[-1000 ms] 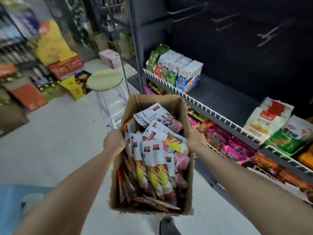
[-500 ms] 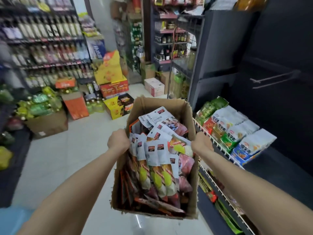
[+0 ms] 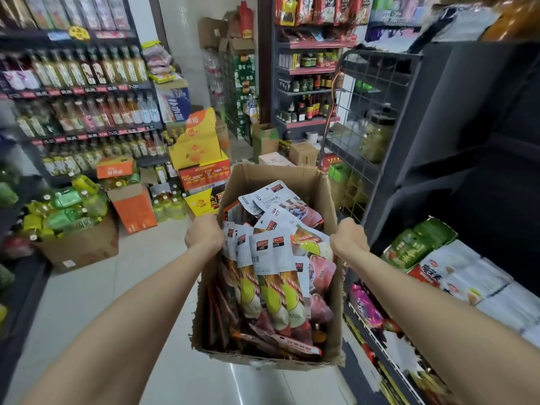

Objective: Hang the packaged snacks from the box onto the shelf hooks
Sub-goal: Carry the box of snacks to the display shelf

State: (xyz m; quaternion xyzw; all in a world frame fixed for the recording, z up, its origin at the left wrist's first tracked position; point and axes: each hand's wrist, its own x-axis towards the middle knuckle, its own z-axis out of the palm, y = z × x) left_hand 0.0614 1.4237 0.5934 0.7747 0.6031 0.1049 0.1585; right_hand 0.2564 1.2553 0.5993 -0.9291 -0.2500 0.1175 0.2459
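Observation:
A brown cardboard box is held up in front of me, open at the top. It is full of packaged snacks, mostly white packs with green and red pictures. My left hand grips the box's left wall. My right hand grips the right wall. The dark shelf unit stands at the right; no hooks show in this view.
Bagged goods lie on the right shelf behind a white wire rail. A wire rack stands ahead right. Stacked drink cartons and a bottle-filled box stand on the floor at the left, under bottle shelves.
My view has swung left and up, away from the dark shelf toward the aisle. The box stays between both hands, which keep their grip.

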